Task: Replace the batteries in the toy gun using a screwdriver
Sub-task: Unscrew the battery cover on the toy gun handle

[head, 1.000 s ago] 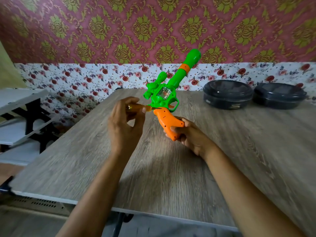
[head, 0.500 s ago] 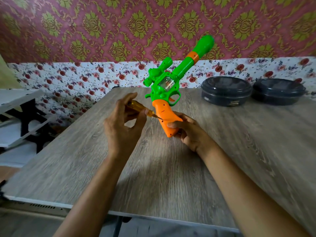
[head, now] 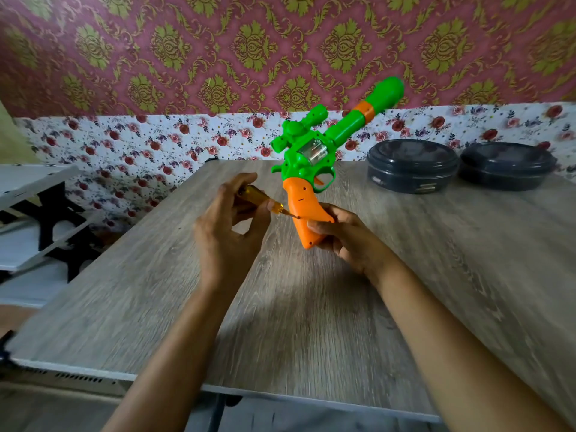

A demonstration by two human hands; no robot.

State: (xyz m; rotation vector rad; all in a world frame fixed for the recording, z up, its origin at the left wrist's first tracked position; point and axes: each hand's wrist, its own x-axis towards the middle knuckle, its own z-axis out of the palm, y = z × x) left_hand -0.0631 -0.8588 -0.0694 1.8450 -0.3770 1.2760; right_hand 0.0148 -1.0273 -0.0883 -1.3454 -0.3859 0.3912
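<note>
A green toy gun (head: pixel 314 151) with an orange grip (head: pixel 304 202) stands tilted above the table, its barrel pointing up and to the right. My right hand (head: pixel 346 236) grips the lower part of the orange grip. My left hand (head: pixel 227 226) pinches a small screwdriver (head: pixel 260 198) with an amber handle. Its tip touches the side of the orange grip, just left of my right thumb. No batteries are in sight.
The grey wood-grain table (head: pixel 305 322) has two dark round lidded containers (head: pixel 411 165) (head: pixel 506 165) at its far right, by the flowered wall. A white shelf on a black frame (head: pixel 40 213) stands to the left of the table.
The gun has tipped more upright and its barrel has swung right. The screwdriver tip has moved down the orange grip from near its top to its middle. My view has shifted a little.
</note>
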